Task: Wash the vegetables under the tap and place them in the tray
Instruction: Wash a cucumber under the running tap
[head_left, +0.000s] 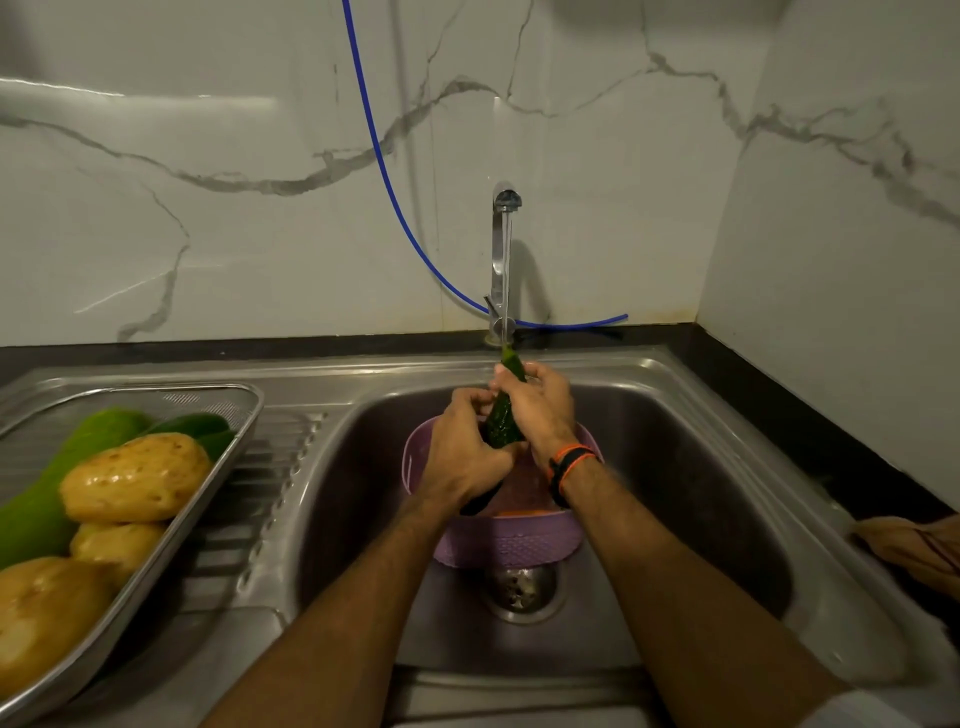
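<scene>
**A:** You have the gourd held in both hands at the centre of the frame, over the basket in the sink. Your left hand wraps its lower end, your right hand closes round the upper part, and the tip pokes out just below the tap.

**B:** So how should you wash it well?

**A:** Keep it under the spout and turn it between your palms, so the bumpy skin gets rubbed all round. Slide one hand along while the other holds firm; wet skin is likely slippery. Stay over the basket, so a drop lands there and not on the drain. Then carry it to the tray at the left of the frame, where potatoes and green vegetables already lie.

**B:** Anything you can't make out?

**A:** Plenty. You can't see a water stream clearly, so whether the tap is running is unsure. Your hands cover most of the gourd, and your wrists hide much of the basket; something orange and something dark show inside, but what they are is unclear. The tray is cut off at the left edge, and a brown cloth runs out at the right edge.
</scene>
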